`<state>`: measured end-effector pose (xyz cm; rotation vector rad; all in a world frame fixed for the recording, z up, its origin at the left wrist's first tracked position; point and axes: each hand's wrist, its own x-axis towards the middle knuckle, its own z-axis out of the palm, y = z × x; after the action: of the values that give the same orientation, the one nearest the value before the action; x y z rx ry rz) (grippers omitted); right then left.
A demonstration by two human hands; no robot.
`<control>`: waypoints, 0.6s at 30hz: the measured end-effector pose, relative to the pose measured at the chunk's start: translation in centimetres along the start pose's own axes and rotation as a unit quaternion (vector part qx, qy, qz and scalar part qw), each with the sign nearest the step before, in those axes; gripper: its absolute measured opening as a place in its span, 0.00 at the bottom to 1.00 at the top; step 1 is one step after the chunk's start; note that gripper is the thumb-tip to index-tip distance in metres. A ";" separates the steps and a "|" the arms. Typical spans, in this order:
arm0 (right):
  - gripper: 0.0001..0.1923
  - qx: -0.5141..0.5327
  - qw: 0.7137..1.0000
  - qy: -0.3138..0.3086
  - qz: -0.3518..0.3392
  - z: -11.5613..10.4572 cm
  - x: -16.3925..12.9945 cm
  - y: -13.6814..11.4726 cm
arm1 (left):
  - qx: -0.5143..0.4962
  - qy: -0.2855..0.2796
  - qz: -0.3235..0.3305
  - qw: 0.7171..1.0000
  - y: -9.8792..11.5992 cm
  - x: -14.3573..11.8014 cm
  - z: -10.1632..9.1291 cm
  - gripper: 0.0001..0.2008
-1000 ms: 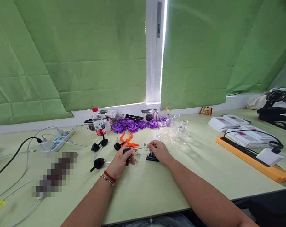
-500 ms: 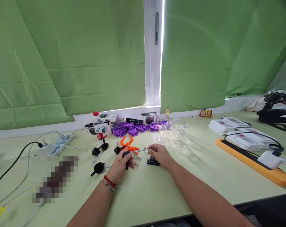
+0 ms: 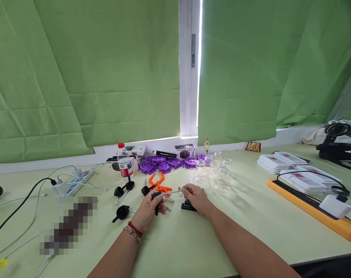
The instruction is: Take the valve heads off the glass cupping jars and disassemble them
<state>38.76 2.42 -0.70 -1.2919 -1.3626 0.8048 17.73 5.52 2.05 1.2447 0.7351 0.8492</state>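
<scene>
My left hand (image 3: 148, 206) is closed around the black plastic head (image 3: 155, 196) of a thin metal rod (image 3: 173, 192), which points right. At its far end, my right hand (image 3: 196, 197) pinches the tip; any small part between those fingers is hidden. Under my right hand lie black tube-like pieces (image 3: 188, 207). Tiny metal bits (image 3: 180, 194) are scattered just left of it, and a small spring (image 3: 203, 191) lies behind it. Beyond my left hand sits an orange clawed frame (image 3: 161, 188). More black heads with rods (image 3: 123, 212) lie to the left.
Purple plastic parts (image 3: 164, 167) are heaped at the back beside a red-capped bottle (image 3: 125, 164). Clear jars (image 3: 222, 180) stand behind my right hand. Rightward are white card stacks (image 3: 300, 178) and an orange-edged case (image 3: 309, 206). Cables and a power strip (image 3: 79, 181) occupy the left.
The view has tilted up slightly, so everything appears lower. Both hands keep nearly the same hold on the rod. The small spring behind my right hand now shows.
</scene>
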 end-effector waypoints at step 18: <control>0.18 0.003 1.000 0.015 -0.002 -0.2 0.0 0.1 | -0.012 0.006 -0.003 1.000 0.1 0.0 0.2 0.14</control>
<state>39.01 2.44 -0.73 -1.2910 -1.3373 0.7844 17.88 5.45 2.18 1.2156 0.7361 0.8587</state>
